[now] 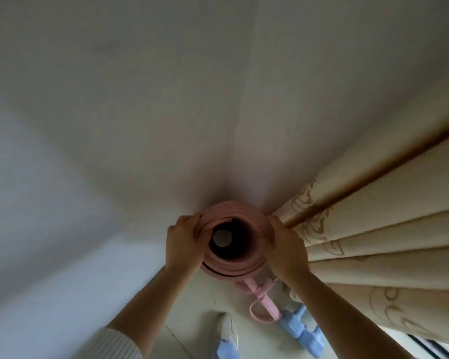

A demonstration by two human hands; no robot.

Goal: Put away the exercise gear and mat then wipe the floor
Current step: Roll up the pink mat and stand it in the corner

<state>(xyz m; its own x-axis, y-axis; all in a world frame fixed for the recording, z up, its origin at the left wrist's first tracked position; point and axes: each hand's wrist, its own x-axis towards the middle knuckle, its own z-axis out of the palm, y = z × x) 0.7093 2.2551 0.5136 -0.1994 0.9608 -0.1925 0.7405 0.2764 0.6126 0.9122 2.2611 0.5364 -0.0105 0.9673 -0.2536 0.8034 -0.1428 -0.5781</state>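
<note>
Wall corner [228,125] faced; curtain [373,242] hung at right. Rolled pink mat [233,268] stood on end in corner, seen from above, clasped on both sides: left hand [184,239] fingers curled over rim, right hand [288,247] pressed flat against outer layer. Pink pedal puller [263,304] and blue dumbbells [300,330] laid on floor [192,314] just beside base. Risk judged: loose coil could unroll or topple onto gear once released; curtain could be snagged.

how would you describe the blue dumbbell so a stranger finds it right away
Start at the cream curtain on the right and follow it down to the floor. Beside its hem lies the blue dumbbell, next to a pink pull-rope exerciser; it alone is blue with blocky ends.
</note>
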